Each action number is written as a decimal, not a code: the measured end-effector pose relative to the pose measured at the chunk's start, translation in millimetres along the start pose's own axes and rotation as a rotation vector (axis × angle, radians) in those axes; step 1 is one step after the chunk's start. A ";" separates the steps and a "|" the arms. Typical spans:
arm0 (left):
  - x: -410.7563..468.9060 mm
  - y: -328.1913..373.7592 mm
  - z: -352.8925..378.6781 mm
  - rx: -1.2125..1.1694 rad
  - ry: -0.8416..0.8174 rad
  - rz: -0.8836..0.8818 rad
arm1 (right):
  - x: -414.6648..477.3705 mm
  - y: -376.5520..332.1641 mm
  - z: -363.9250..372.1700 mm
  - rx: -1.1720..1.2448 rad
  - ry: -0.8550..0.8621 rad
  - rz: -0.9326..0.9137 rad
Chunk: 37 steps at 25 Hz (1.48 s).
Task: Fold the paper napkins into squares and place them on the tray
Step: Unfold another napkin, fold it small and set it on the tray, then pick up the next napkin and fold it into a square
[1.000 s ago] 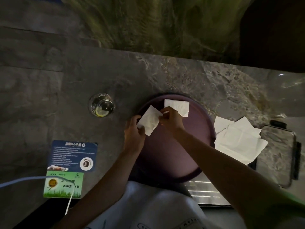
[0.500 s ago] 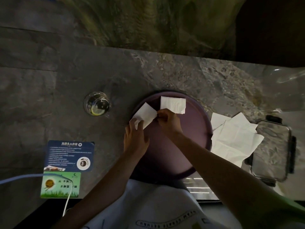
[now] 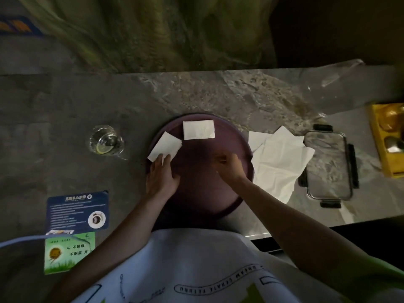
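Tray: we see a round, dull purple tray [image 3: 209,193] with a low rim, set on the grey marbled table [image 3: 65,127] right in front of the person.
Far napkin: a white folded napkin [image 3: 198,129] lies flat near the tray's far rim, close to square, with a faint crease across it.
Left napkin: a second folded napkin [image 3: 165,148] sits turned at an angle on the tray's left rim, its near corner hanging over the edge.
Left hand: our view shows the left hand [image 3: 161,178] flat, fingers together, fingertips pressing the near edge of that angled napkin.
Right hand: the right hand [image 3: 230,169] hovers over the tray's right side, fingers loosely curled, holding nothing.
Unfolded pile: loose white napkin sheets [image 3: 277,162] lie overlapping on the table, just beside the tray's right rim.
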State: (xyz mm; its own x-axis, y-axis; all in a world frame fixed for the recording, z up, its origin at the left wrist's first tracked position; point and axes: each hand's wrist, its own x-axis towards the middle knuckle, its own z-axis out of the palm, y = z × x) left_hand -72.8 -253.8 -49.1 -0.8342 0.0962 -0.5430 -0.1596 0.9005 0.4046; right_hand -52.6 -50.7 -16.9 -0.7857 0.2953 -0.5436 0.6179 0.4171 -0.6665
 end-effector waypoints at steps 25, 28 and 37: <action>-29.2 249.2 128.5 -0.221 -0.200 0.186 | -0.7 162.4 -159.6 -0.132 0.296 0.060; -26.7 262.4 139.6 -0.249 -0.171 0.101 | 4.3 165.2 -158.0 -0.173 0.202 0.022; -20.5 270.2 144.0 -0.419 -0.120 -0.054 | 14.4 171.7 -156.4 -0.029 0.160 0.018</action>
State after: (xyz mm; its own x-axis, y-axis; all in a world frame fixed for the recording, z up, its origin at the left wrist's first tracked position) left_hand -22.7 48.5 -34.7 -0.7552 0.1243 -0.6436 -0.4226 0.6583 0.6230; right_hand 37.5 159.6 -59.4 -0.7704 0.4350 -0.4661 0.6329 0.4340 -0.6411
